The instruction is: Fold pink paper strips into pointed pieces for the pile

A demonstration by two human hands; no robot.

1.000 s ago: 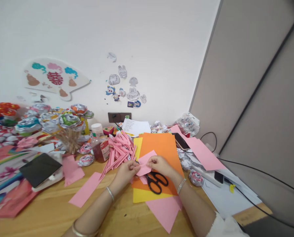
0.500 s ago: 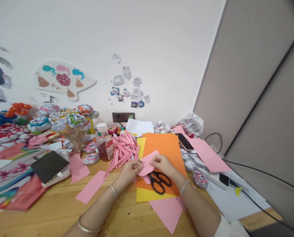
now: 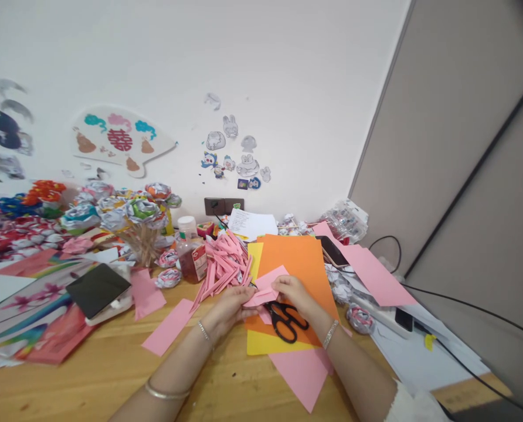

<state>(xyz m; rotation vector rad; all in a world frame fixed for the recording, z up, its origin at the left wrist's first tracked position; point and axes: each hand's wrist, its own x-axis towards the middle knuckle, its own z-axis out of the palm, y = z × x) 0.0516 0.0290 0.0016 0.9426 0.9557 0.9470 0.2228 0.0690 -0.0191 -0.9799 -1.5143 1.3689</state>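
Note:
Between both hands is a pink paper strip [image 3: 261, 297], with a fold running along its lower part. My left hand [image 3: 233, 305] pinches its left end, and my right hand [image 3: 291, 292] grips the right end. Under the strip and the right hand lie black-handled scissors [image 3: 284, 326]; their blades are mostly hidden. They rest on orange paper [image 3: 293, 255] stacked over yellow paper [image 3: 261, 346]. Just beyond the left hand is a heap of folded pink paper strips [image 3: 227, 262]. A flat pink piece [image 3: 168, 328] lies left of my left hand.
Left of the heap stand a bottle of amber liquid [image 3: 192, 258] and a bunch of paper flowers on sticks [image 3: 141, 217]. A dark tablet [image 3: 98, 293] lies farther left. On the right are a phone [image 3: 332, 251], a power strip [image 3: 382, 315] and cables [image 3: 468, 302].
The pink strip, held nearly flat before, now shows a folded edge along its lower side. My left fingers have shifted beneath it. The whole view has moved slightly.

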